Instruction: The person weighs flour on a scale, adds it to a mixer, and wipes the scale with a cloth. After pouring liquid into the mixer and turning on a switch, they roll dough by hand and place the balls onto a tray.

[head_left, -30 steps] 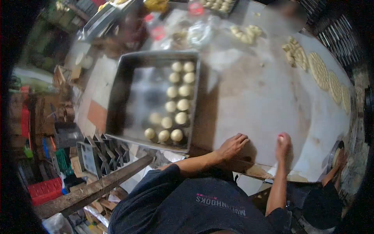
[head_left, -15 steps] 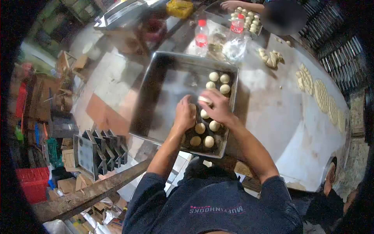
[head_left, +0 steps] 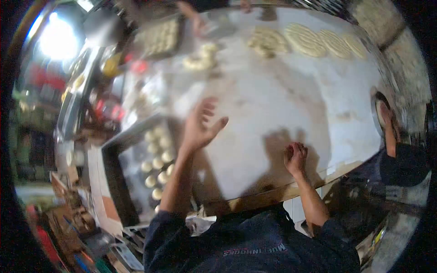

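Note:
My left hand point(head_left: 200, 125) hangs over the table just right of the metal tray, with thumb and fingers spread and nothing in it. My right hand point(head_left: 296, 157) is above the table near its front edge. Its fingers are loosely curled, and no object shows in them. Left of my left forearm lies the deep metal tray point(head_left: 111, 182), turned at an angle. Several round dough balls point(head_left: 158, 163) sit in its right part; my forearm hides some of them.
Dough pieces point(head_left: 202, 57) and long dough strips point(head_left: 305, 40) lie on the far table point(head_left: 255, 104). Another tray of dough balls point(head_left: 159, 38) stands at the back left. A co-worker's hand point(head_left: 198, 25) is beyond; another person's hand point(head_left: 386, 116) touches a round object at right.
My view has swung right, so the tray now appears at left. Both hands have left the tray and the dough balls, moved apart and come over the table.

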Tool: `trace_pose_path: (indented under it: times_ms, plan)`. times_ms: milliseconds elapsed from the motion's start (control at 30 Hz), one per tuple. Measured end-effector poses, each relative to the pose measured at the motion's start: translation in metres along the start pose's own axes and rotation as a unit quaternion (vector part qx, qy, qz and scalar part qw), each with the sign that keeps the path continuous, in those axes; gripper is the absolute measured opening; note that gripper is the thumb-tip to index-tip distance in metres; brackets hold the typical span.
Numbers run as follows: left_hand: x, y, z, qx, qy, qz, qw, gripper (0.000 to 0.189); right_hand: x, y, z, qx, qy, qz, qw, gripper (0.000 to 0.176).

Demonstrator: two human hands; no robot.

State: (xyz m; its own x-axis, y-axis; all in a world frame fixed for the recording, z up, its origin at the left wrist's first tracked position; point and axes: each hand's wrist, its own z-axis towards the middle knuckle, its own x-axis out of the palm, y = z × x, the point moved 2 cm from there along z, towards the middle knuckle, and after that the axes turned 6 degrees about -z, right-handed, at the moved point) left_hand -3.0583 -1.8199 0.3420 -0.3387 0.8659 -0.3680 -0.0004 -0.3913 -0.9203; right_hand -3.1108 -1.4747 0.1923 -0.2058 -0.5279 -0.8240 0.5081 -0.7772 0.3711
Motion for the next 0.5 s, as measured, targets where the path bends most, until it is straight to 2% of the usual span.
trace_pose_path:
  times_ms: [67, 133, 200, 233, 267, 300, 333, 400, 500]
  plan:
    - [0.087, 0.055, 0.077, -0.141, 0.115, -0.064, 0.981, 0.058, -0.019, -0.065, -0.008, 0.058, 0.068, 0.012, 0.996, 0.018]
    - [0.159, 0.108, 0.138, -0.062, 0.122, -0.019, 0.990, 0.052, -0.049, -0.095, -0.008, 0.126, 0.024, 0.068, 0.989, 0.015]
    - [0.200, 0.113, 0.205, -0.042, 0.048, 0.141, 0.988, 0.060, -0.058, -0.116, -0.008, 0.202, -0.032, 0.126, 0.971, 0.013]
    - [0.216, 0.138, 0.241, -0.044, -0.004, 0.146, 0.988, 0.057, -0.062, -0.127, -0.008, 0.159, -0.046, 0.062, 0.984, 0.011]
    - [0.219, 0.171, 0.287, -0.060, -0.043, 0.065, 0.995, 0.054, -0.063, -0.133, -0.009, 0.113, -0.053, -0.005, 0.992, 0.009]
    - [0.223, 0.204, 0.330, -0.076, -0.059, -0.080, 0.992, 0.051, -0.069, -0.137, -0.008, 0.128, -0.057, -0.007, 0.990, 0.009]
    - [0.220, 0.259, 0.384, -0.086, -0.031, -0.321, 0.943, 0.048, -0.068, -0.132, -0.004, 0.136, -0.036, 0.004, 0.990, 0.010]
    - [0.232, 0.217, 0.419, -0.155, -0.040, -0.225, 0.961, 0.046, -0.068, -0.133, -0.001, 0.159, -0.024, 0.016, 0.987, 0.011]
    - [0.261, 0.195, 0.437, -0.165, -0.037, -0.154, 0.974, 0.045, -0.070, -0.129, -0.001, 0.174, -0.019, 0.053, 0.983, 0.012]
